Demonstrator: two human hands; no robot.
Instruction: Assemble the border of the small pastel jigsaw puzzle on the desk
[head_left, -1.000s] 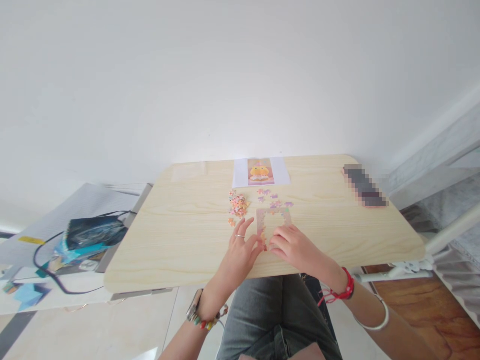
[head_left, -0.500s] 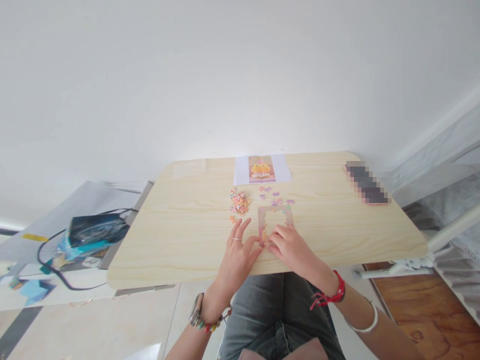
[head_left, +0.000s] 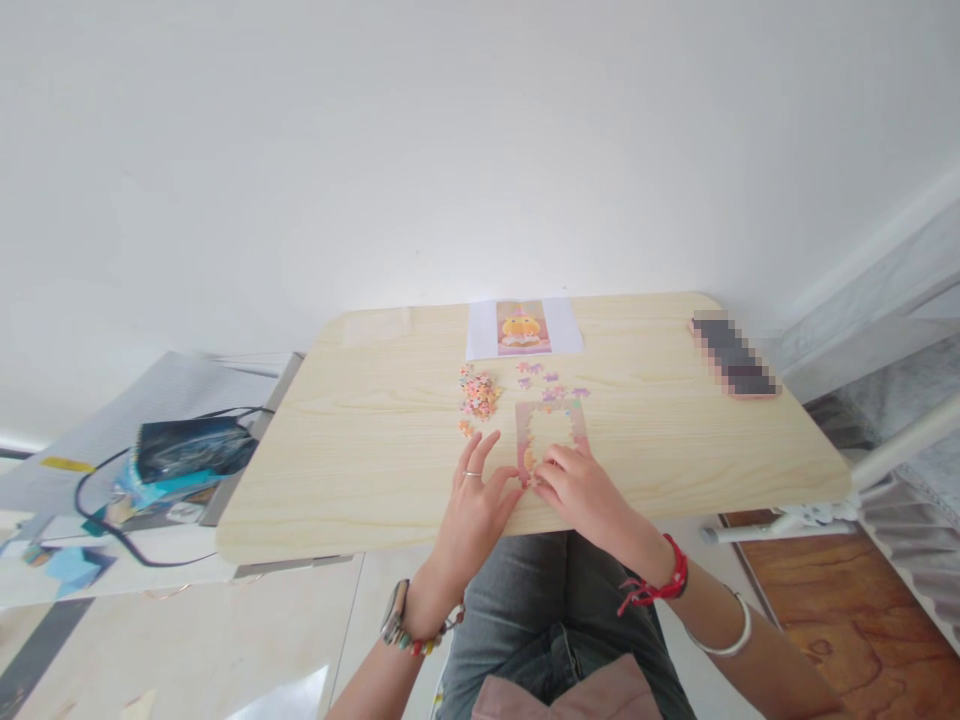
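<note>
While both hands meet at the near edge of the table [head_left: 360, 470], the left hand [head_left: 475, 505] lies flat, fingers spread, and the right hand [head_left: 577, 490] curls onto the puzzle frame [head_left: 551, 435]; its grip cannot be told. Loose pieces [head_left: 478, 393] lie beyond, below a reference picture [head_left: 523, 328]; no writing is legible.

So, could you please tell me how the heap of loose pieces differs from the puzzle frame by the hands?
The loose pieces lie jumbled in a heap; the puzzle frame is joined into a hollow rectangle. The heap lies untouched, while the right hand rests on the frame's near edge. Both sit on the wooden table.
</note>
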